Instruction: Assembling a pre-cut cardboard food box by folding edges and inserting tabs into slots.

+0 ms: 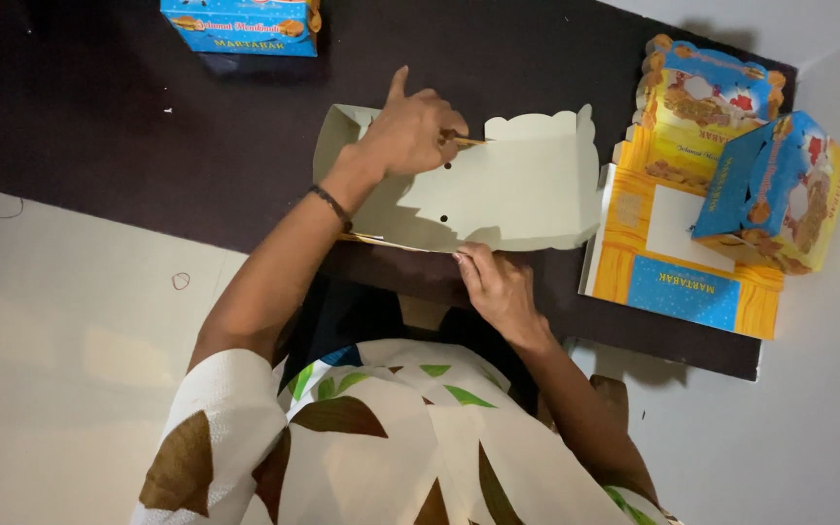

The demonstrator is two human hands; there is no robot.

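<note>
We are part-way through folding a flat box blank (498, 194), a pale cream sheet of thin card lying plain side up on the dark bench (99, 107), and we take that sheet as our landmark for everything else. Our left hand (408, 131) lies on its far left part with the index finger stretched out and the other fingers (439, 131) curled together, pinching up what looks like a small flap at the sheet's far edge (we cannot tell exactly how much of the flap is raised). Our right hand (498, 287) rests at its near edge, fingertips (466, 261) pressed together on the rim to hold it down. The card has a scalloped far edge, a few small round holes, and a side panel already turned up at its left end. We judge that the next move calls for a firm crease along the scored line while the near edge stays pinned, so the thin card does not buckle. To the right of the sheet lie a printed flat blank (678, 262) in yellow and blue and two folded boxes (751, 165), and beyond its far left corner stands another blue box (240, 24).
</note>
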